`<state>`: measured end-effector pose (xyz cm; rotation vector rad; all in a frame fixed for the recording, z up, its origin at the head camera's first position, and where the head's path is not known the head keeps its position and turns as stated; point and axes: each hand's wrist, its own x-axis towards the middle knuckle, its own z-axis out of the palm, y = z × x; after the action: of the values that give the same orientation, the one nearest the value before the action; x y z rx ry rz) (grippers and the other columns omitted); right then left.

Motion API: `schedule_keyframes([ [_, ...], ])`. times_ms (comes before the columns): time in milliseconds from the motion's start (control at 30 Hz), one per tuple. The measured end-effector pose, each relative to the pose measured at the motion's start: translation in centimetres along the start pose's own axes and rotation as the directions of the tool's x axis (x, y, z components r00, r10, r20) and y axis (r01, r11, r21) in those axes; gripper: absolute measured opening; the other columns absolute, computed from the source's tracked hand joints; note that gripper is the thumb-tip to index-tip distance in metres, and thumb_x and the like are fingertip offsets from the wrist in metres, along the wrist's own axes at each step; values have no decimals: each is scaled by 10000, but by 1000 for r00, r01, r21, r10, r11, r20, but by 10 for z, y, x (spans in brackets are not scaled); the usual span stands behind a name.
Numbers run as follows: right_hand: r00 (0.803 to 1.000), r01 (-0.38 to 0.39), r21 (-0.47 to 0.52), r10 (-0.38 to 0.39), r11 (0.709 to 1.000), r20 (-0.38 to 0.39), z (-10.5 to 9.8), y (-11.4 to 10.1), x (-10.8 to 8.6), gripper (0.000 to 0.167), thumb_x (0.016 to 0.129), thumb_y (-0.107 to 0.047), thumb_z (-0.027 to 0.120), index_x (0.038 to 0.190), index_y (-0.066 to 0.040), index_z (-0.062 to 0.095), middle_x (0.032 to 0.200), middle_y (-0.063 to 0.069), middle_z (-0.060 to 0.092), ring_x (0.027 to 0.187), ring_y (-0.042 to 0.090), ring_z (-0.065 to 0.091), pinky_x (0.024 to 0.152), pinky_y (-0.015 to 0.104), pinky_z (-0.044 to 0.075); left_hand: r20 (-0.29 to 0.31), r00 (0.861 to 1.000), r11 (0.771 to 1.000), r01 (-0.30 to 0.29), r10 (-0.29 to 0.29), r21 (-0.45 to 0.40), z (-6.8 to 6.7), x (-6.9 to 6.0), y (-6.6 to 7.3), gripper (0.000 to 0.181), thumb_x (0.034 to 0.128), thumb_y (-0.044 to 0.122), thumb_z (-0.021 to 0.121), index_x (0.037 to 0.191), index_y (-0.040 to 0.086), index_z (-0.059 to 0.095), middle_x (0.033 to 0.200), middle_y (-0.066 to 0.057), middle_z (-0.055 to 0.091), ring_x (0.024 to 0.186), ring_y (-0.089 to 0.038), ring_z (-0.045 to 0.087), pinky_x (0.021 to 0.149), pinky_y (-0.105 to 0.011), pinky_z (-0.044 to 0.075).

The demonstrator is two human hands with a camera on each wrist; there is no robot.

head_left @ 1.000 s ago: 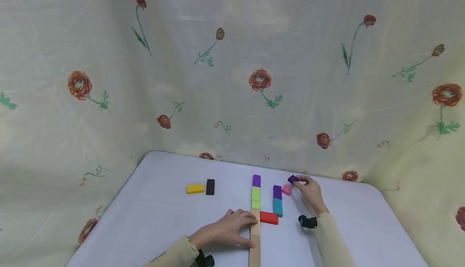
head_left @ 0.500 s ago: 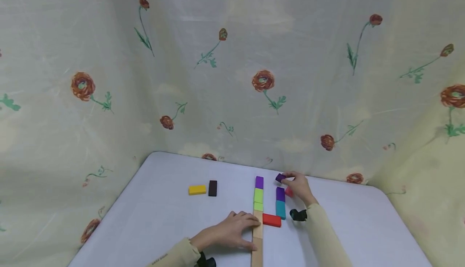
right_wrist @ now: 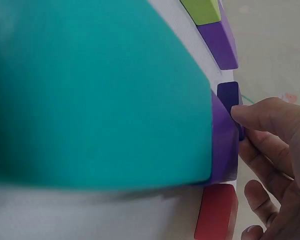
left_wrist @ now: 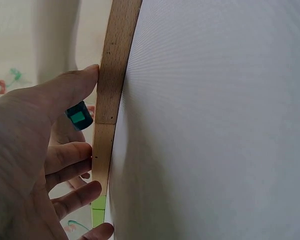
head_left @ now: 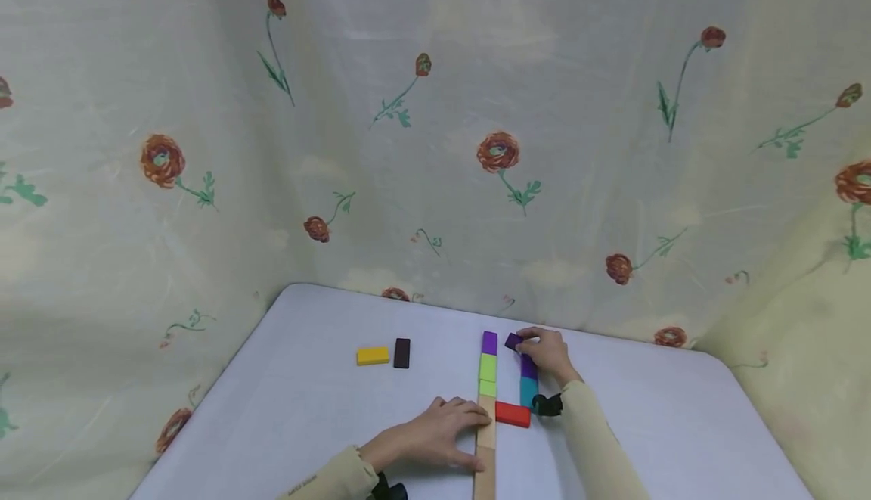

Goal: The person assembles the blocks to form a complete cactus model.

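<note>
My right hand (head_left: 550, 355) pinches a small dark purple block (head_left: 512, 342) between thumb and fingers, near the table's far edge. Just in front of it lie a purple block (head_left: 528, 367) and a teal block (head_left: 528, 389) end to end. A reddish-pink block (right_wrist: 216, 212) shows in the right wrist view; in the head view the hand hides it. My left hand (head_left: 435, 433) rests with spread fingers and thumb against a row of wooden blocks (head_left: 485, 479). Two light green blocks (head_left: 488, 368) and a purple one (head_left: 489, 343) continue that row.
Touching the wooden row's right side is a red block (head_left: 513, 414). A yellow block (head_left: 373, 355) and a black block (head_left: 402, 353) lie to the left on the white table (head_left: 292, 386). Flowered cloth (head_left: 381, 182) hangs behind the table.
My right hand has moved left with the dark purple block, to just beyond the purple and teal blocks, covering the pink one. My left hand stays at the wooden row.
</note>
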<state>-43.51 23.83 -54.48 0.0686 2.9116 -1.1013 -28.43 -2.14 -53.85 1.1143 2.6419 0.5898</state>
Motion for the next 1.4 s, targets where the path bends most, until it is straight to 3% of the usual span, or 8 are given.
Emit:
schedule_keyframes([
  [533,999,44,-40,-44,998,-9,-10,-8,-6,372,874,-259,669,1212,-106,665,1256,189,587,1142,375,459,1005,594,300,-4,1000,1000,6,-6,5,-2,3,3,690,833,681,574,1403,302,483,1431,143,457,1306,-97,416,979,-381,378],
  [767,984,165,-127,-173,978,-51,-16,-17,-14,271,876,-207,664,1115,-93,719,1180,150,649,1117,349,479,958,535,290,-4,1000,1000,16,-16,16,-5,1,3,697,830,679,580,1403,293,486,1429,138,462,1307,-97,415,987,-387,372],
  [1100,978,195,-342,-210,919,-7,-10,-22,-23,245,903,-209,626,1112,-168,746,1078,151,698,1059,332,500,822,455,335,2,1000,1000,26,-26,-3,-5,-1,3,691,830,671,588,1402,295,491,1425,138,466,1309,-105,416,994,-400,370],
  [1200,976,202,-358,-216,912,1,-7,-21,-23,264,915,-206,616,1152,-168,727,1112,169,688,1057,338,495,807,449,340,5,1000,1000,30,-30,-8,-4,-1,4,688,830,670,590,1400,297,493,1423,141,467,1305,-100,416,997,-404,369],
  [1400,978,204,-325,-206,923,29,-3,-20,-21,325,932,-204,569,1232,-140,677,1176,150,664,1130,344,451,875,479,332,5,1000,1000,24,-24,-6,-2,-1,4,682,833,666,590,1399,296,494,1422,138,467,1300,-100,420,983,-380,372],
])
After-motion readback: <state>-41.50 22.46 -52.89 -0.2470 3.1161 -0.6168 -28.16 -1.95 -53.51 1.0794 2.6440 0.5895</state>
